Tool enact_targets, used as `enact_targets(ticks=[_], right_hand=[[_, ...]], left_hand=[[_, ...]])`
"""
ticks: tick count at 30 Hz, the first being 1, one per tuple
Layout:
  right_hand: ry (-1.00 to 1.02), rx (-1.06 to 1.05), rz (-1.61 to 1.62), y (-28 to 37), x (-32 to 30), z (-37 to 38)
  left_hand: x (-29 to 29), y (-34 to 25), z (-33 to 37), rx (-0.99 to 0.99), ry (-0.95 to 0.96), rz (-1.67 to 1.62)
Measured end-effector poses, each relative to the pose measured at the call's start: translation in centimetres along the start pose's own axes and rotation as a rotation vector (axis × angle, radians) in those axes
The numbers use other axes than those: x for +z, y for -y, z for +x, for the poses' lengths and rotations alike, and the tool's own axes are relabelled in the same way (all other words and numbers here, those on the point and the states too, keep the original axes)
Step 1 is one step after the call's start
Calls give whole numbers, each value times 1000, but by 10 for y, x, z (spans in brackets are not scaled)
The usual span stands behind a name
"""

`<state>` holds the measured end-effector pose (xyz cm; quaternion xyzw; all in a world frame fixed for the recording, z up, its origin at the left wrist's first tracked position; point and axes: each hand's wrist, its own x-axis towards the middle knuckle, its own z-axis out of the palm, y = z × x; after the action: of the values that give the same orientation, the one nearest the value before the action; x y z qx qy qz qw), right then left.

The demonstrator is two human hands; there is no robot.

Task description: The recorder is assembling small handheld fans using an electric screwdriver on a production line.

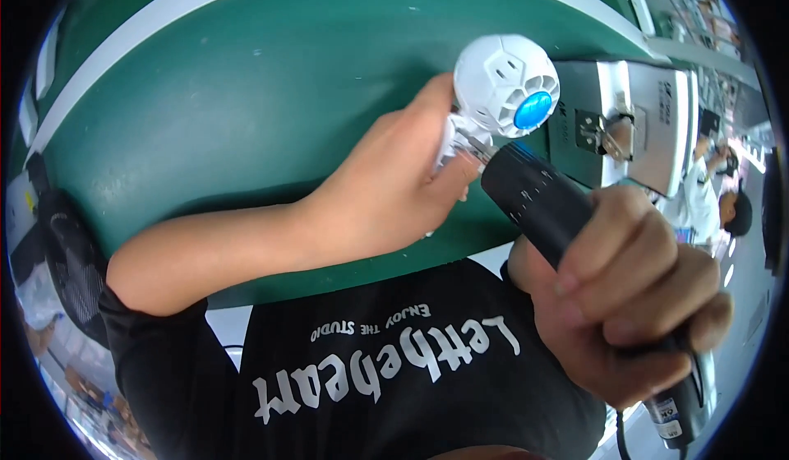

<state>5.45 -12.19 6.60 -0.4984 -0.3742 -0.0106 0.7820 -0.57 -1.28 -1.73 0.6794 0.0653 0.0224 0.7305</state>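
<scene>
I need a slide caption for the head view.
Left grip on a white ball-headed device, right grip on a black tool pointed toward it.

A pale strip (148, 18) borders the green tabletop (263, 90).

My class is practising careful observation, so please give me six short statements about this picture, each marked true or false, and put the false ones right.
1. The left hand holds a white object with a ball-shaped head. True.
2. The right hand is wrapped around a black tool. True.
3. The oval piece on the white object is red. False: it is blue.
4. The black tool points away from the white object. False: its front end is directed toward it.
5. A silver case is to the right of the white object. True.
6. The work surface is orange. False: it is green.
</scene>
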Motion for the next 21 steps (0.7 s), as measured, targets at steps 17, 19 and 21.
enact_targets(ticks=[17, 19, 21], right_hand=[[12, -100, -462, 30, -97, 69], [-45, 22, -188, 35, -97, 65], [-55, 95, -19, 38, -96, 61]], left_hand=[[1, -9, 4, -200, 33, -198], [0, -3, 3, -153, 14, -191], [1, -2, 5, -139, -10, -194]])
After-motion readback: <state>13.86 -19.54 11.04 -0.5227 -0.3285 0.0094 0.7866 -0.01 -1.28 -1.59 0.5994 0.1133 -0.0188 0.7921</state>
